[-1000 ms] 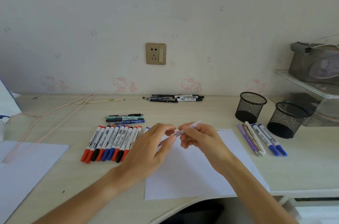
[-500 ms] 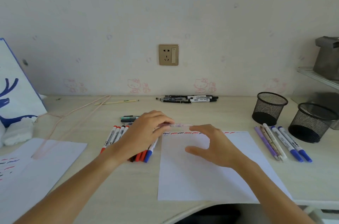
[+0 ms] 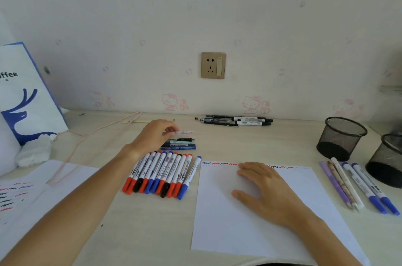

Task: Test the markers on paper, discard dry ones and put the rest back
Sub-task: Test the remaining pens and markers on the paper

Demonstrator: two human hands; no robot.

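Head view, everything placed from the paper sheet (image 3: 250, 211) lying on the desk (image 3: 152, 233).

Right hand (image 3: 267, 191) flat on the sheet, fingers straight and spread, tips at the row of red, blue and black test squiggles (image 3: 219, 164) along the far edge; pinning the sheet, holding nothing.

Left hand (image 3: 152, 135) beyond and left of the sheet, fingertips curled and pinching a pale pink pen (image 3: 183, 132) near its back end, barrel level and pointing right, just above a small pile of teal and blue pens (image 3: 179, 144). Cannot tell whether touching the pile or apart from it.

Directly left of the sheet, a tight row of white-barrelled markers (image 3: 161, 173) with red, blue and black caps toward the viewer. Right of the sheet, five more pens (image 3: 356, 185) laid side by side, and past them two black mesh cups (image 3: 340, 137). Far beyond the sheet, against the wall, a cluster of black pens (image 3: 235, 121). Far left, a second scribbled sheet (image 3: 26, 196) and a paper bag (image 3: 24, 95).

Handling, by judgement: light, stiff, smooth plastic barrel, prone to rolling on the desk once released. Best taken mid-barrel between thumb and two fingers; end grip as now likely fine for setting down, poor for writing.
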